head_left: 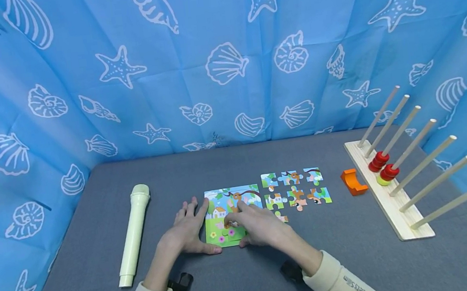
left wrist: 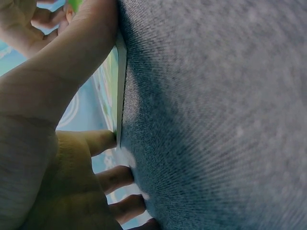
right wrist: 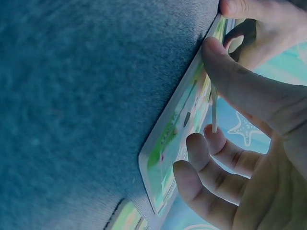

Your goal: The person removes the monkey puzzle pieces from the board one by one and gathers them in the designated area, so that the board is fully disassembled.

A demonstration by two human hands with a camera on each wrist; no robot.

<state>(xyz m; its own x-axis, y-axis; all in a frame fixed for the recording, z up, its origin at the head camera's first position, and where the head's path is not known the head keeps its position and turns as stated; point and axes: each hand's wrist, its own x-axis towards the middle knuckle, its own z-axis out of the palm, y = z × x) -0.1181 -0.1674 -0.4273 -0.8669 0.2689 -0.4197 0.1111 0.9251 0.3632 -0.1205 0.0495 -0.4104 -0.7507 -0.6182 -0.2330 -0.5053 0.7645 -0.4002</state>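
Note:
A square picture puzzle board [head_left: 213, 220], showing a house, flowers and a deer, lies flat on the table. My left hand [head_left: 186, 232] steadies its left side, fingers fairly straight; the thumb touches the lower-left corner and the index finger reaches the upper-left edge. Over the board's right half, my right hand [head_left: 261, 224] pinches a thin puzzle piece [right wrist: 214, 110] between thumb and fingers, seen edge-on in the right wrist view and tilted up from the board. The piece's picture side is hidden. Several loose puzzle pieces [head_left: 320, 196] lie in rows right of the board.
A pale green toy microphone-like stick [head_left: 133, 236] lies to the left. Rightward are an orange arched block [head_left: 353, 182] and a wooden peg stand [head_left: 388, 200] with tall rods and red beads [head_left: 379, 161]. A blue shell-patterned curtain [head_left: 190, 73] hangs behind the grey table [head_left: 232, 289].

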